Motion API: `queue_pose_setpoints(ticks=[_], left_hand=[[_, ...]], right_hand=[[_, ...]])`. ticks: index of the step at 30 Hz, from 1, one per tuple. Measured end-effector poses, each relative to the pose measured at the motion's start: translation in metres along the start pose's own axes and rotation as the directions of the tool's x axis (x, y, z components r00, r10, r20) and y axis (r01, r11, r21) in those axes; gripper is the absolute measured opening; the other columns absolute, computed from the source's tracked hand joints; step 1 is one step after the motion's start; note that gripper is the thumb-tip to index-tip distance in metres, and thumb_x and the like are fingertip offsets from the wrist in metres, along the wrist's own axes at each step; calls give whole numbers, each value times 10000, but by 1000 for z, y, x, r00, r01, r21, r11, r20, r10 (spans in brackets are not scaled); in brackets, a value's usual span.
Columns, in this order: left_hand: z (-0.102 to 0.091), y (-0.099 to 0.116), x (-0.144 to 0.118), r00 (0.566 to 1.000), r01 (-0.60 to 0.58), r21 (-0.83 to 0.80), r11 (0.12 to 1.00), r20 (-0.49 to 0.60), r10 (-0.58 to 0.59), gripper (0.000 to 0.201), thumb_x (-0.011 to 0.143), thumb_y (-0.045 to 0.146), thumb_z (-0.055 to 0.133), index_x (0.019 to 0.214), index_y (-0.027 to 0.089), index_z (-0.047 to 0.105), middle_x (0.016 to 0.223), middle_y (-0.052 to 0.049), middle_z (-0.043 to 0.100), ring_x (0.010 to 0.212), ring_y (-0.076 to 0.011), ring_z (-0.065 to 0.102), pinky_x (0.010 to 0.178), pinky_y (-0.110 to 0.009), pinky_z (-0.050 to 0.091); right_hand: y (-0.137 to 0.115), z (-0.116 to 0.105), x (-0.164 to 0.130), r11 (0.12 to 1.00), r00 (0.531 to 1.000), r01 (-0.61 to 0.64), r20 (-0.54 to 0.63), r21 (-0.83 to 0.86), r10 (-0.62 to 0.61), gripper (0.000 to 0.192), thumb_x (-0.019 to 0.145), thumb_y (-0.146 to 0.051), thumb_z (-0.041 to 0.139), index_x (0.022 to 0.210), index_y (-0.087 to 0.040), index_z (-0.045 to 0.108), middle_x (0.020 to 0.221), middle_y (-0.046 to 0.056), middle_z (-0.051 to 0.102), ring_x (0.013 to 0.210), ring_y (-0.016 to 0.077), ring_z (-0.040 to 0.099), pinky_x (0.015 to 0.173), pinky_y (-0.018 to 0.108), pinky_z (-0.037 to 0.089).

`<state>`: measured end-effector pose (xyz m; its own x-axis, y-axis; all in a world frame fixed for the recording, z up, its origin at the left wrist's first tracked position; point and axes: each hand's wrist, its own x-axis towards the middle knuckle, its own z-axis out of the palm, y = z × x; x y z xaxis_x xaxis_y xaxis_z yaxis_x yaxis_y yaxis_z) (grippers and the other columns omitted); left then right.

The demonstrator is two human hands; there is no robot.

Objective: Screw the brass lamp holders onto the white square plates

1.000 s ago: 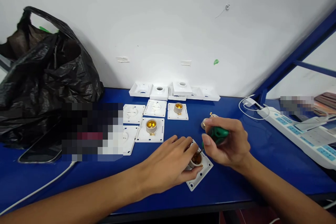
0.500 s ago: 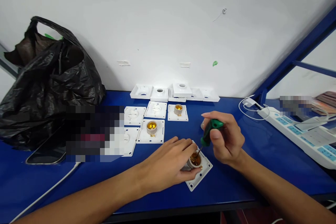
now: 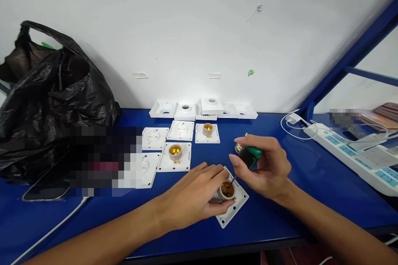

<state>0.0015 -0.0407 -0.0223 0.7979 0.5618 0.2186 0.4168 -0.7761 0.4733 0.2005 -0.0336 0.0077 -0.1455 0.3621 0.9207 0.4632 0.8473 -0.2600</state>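
Observation:
My left hand (image 3: 202, 194) grips a round lamp socket (image 3: 226, 190) with a brass-coloured inside, thumb and fingers around its rim. Under the socket lies a square white base plate (image 3: 231, 214), turned cornerwise on the blue table. In my right hand (image 3: 264, 169) is a screwdriver (image 3: 251, 157) with a green and black handle, tilted, its tip down inside the socket. The screw at the tip cannot be made out. Just behind the right fingers sits a loose lamp socket (image 3: 239, 148), partly hidden. Further left are two plates with sockets on them, one at the front (image 3: 175, 152) and one behind (image 3: 207, 129).
Bare white plates (image 3: 180, 130) lie left of centre. White square covers (image 3: 186, 112) line the wall, one stacked on top. A black plastic bag (image 3: 62, 91) and a phone (image 3: 46, 188) are at left. On the right lies a power strip (image 3: 348, 153) with cables.
The screwdriver handle has turned and leans lower to the right within my right hand, its tip still in the socket. My left hand keeps its hold. The view has shifted slightly.

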Motion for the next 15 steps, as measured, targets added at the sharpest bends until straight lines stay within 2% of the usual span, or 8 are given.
queue_pose_setpoints(ticks=[3, 6, 11, 13, 15], left_hand=[[-1, 0, 0, 1000, 4, 12, 1000, 12, -4, 243, 1004, 416, 695, 1103, 227, 579, 1064, -27, 716, 971, -241, 701, 954, -407, 525], [-2, 1, 0, 1000, 17, 38, 999, 18, -18, 252, 996, 422, 712, 1053, 223, 567, 1030, -19, 713, 923, -235, 696, 947, -412, 527], [-1, 3, -2, 1000, 20, 2, 1000, 19, -20, 316, 1008, 403, 713, 1221, 231, 554, 1180, -38, 718, 1101, -264, 699, 1111, -493, 463], [-1, 3, -2, 999, 19, -3, 1000, 30, -19, 305, 1011, 394, 708, 1216, 232, 552, 1168, -38, 718, 1090, -263, 704, 1088, -486, 478], [-1, 3, -2, 999, 19, 7, 1000, 34, -19, 277, 1006, 389, 715, 1166, 228, 557, 1112, -30, 717, 1057, -262, 709, 1072, -484, 486]], right_hand=[[7, -1, -4, 999, 999, -10, 37, 40, 9, 305, 962, -243, 668, 1266, -262, 655, 924, 6, 749, 657, 155, 679, 582, 310, 584], [9, -2, -6, 994, 999, -20, 36, 107, 16, 282, 996, -279, 605, 1271, -248, 663, 903, 19, 745, 624, 160, 656, 570, 337, 572], [2, -3, -3, 997, 996, 41, -71, -62, -45, 301, 908, -236, 759, 1197, -275, 685, 802, -19, 721, 563, 156, 643, 508, 317, 534], [2, -4, -2, 997, 997, 73, -20, -27, -73, 284, 951, -264, 716, 1232, -275, 673, 756, -26, 704, 586, 171, 669, 511, 317, 544], [4, -3, -4, 994, 996, 81, 30, 75, -84, 294, 1012, -309, 625, 1300, -257, 652, 804, -6, 727, 607, 175, 686, 524, 325, 560]])
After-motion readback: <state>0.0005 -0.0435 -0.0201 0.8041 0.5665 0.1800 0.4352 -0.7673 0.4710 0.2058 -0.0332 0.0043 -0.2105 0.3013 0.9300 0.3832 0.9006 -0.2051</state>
